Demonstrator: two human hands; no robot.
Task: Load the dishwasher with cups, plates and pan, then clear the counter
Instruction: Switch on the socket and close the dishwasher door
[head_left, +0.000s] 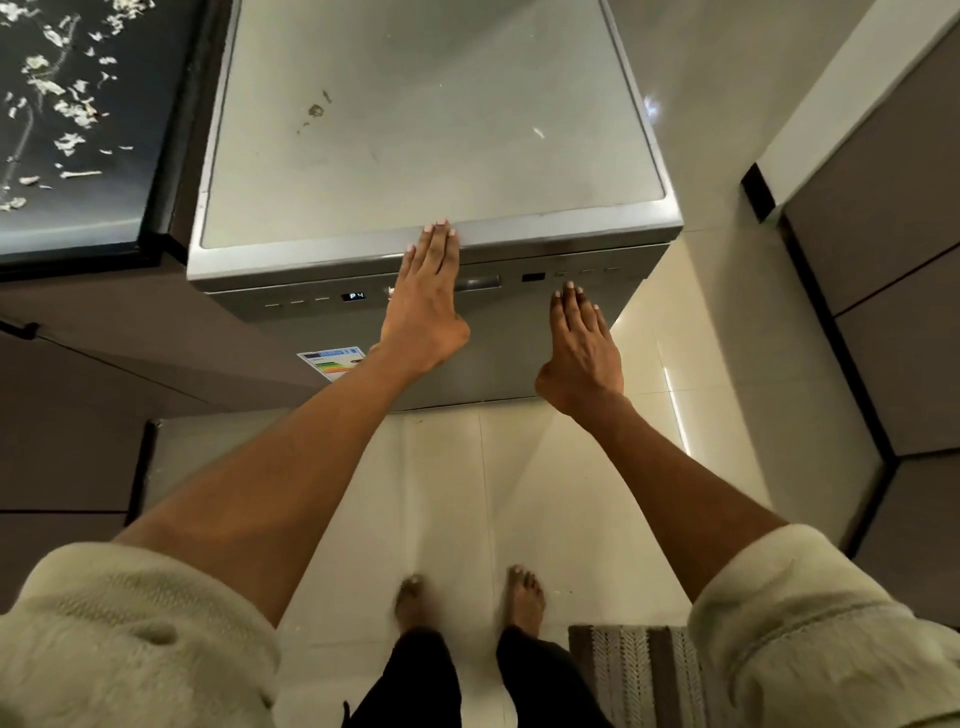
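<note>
A freestanding silver dishwasher (426, 130) stands in front of me with its door shut. Its control strip shows a small lit display (355, 296). My left hand (426, 301) lies flat against the top front edge and the control strip, fingers straight and together, holding nothing. My right hand (582, 348) hovers flat in front of the door's right half, fingertips just below the buttons (587, 271), also holding nothing. No cups, plates or pan are in view.
A dark counter with a leaf pattern (67, 119) adjoins the dishwasher on the left. Brown cabinet fronts (893, 291) stand to the right. An energy label (330, 361) is stuck on the door. My bare feet stand on pale floor tiles, with a striped mat (634, 675) at the lower right.
</note>
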